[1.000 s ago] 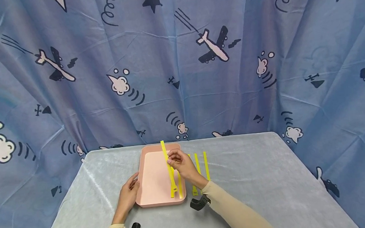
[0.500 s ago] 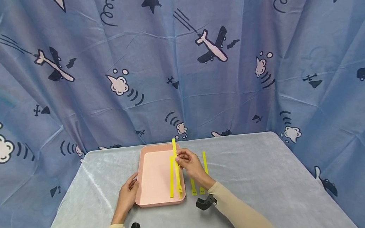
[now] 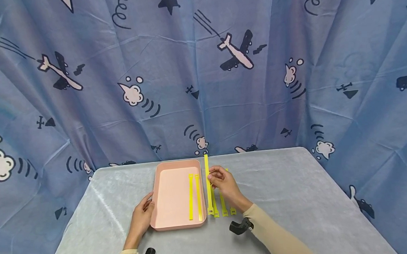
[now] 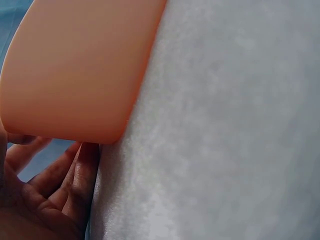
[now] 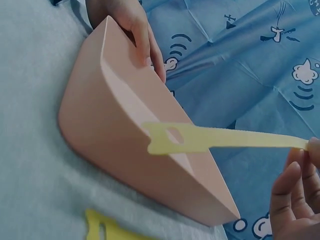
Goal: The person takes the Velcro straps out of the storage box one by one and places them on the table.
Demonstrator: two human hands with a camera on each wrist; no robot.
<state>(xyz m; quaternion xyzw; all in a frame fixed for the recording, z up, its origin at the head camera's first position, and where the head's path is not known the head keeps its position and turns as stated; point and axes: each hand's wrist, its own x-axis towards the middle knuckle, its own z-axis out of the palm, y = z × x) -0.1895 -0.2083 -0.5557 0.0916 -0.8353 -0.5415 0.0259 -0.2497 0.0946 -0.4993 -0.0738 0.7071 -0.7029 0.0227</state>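
In the head view my right hand (image 3: pixel 226 181) pinches a yellow cable strap (image 3: pixel 209 191) between thumb and fingertips. It hangs just right of the pink tray (image 3: pixel 167 223), slotted head end downward. The right wrist view shows that strap (image 5: pixel 220 138) across the tray's rim, its slot plain to see. My left hand (image 3: pixel 143 216) holds the tray's left wall. In the right wrist view one digit of the left hand (image 5: pixel 137 30) lies over the rim. Two yellow straps (image 3: pixel 191 198) lie parallel inside the tray, toward its right side.
Several more yellow straps (image 3: pixel 224 206) lie in a row right of the tray, partly hidden by my right hand. A grey cloth covers the table (image 3: pixel 294 207). Behind it hangs a blue curtain (image 3: pixel 251 100) printed with airplanes and stars.
My right hand has carried the strap rightward, from over the tray to beyond its right rim. The two straps in the tray are fully uncovered. My left hand stays on the tray.
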